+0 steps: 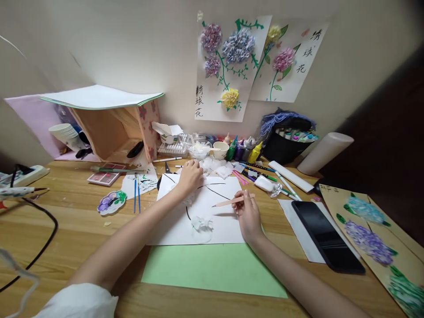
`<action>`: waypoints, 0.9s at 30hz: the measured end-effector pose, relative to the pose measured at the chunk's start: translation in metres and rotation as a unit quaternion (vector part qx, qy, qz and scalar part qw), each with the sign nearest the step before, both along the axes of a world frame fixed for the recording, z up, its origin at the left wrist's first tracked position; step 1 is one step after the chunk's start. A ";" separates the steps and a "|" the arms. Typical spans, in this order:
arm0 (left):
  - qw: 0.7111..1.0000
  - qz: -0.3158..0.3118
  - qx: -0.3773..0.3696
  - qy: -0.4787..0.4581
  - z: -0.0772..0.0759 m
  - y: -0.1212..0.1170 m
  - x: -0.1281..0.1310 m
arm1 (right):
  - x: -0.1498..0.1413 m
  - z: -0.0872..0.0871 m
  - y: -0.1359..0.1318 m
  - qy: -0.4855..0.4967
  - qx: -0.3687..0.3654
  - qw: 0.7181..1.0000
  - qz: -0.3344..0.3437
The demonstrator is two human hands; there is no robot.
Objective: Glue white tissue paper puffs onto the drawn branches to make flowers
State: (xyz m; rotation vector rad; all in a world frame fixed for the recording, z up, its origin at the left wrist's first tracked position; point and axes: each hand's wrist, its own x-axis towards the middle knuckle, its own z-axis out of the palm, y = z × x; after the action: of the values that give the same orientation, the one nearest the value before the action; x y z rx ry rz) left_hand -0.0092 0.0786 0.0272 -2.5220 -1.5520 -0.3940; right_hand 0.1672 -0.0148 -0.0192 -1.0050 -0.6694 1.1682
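Observation:
My right hand (249, 217) grips a wooden pencil (225, 203), its tip pointing left just over a white sheet of paper (225, 229). Black curved lines are drawn on that sheet. A small white crumpled-paper flower (201, 223) sits on its lower part, and more white pieces show partly behind my left forearm. At the sheet's top edge rests my left hand (190, 179), fingers curled down beside loose white tissue pieces (217, 167). Its fingertips are hidden, so what they pinch cannot be made out. Under the white sheet lies green paper (212, 269).
A black phone (326, 236) and a finished flower picture (367, 229) lie at right. Paint bottles (240, 150), a white cup (221, 150) and pens line the back. At left are blue brushes (137, 196), a paint palette (111, 202), a glue gun (16, 192) and a black cable (49, 240).

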 end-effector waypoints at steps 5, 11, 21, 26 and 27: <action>0.997 0.035 0.016 -0.069 0.003 0.000 -0.007 | 0.000 0.001 -0.001 0.005 -0.009 1.000 -0.003; 0.932 0.014 -0.110 -0.346 0.037 -0.034 -0.028 | 0.001 0.000 0.000 0.004 -0.001 1.000 -0.002; 0.790 -0.171 -0.518 -0.281 0.026 -0.110 -0.073 | -0.004 0.012 -0.031 -0.166 0.201 0.962 0.083; 0.799 -0.178 -0.500 -0.282 0.006 -0.109 -0.079 | -0.010 0.015 -0.049 -0.365 0.411 0.812 0.195; 0.803 -0.180 -0.492 -0.283 0.005 -0.109 -0.080 | -0.011 0.015 -0.050 -0.400 0.438 0.781 0.198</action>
State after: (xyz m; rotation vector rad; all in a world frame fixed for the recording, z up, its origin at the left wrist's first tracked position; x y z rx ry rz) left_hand -0.0890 -0.0308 0.0321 -3.8319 -1.7449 -0.5092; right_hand 0.1562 -0.0644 -0.0037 -0.4939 -1.9708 0.5529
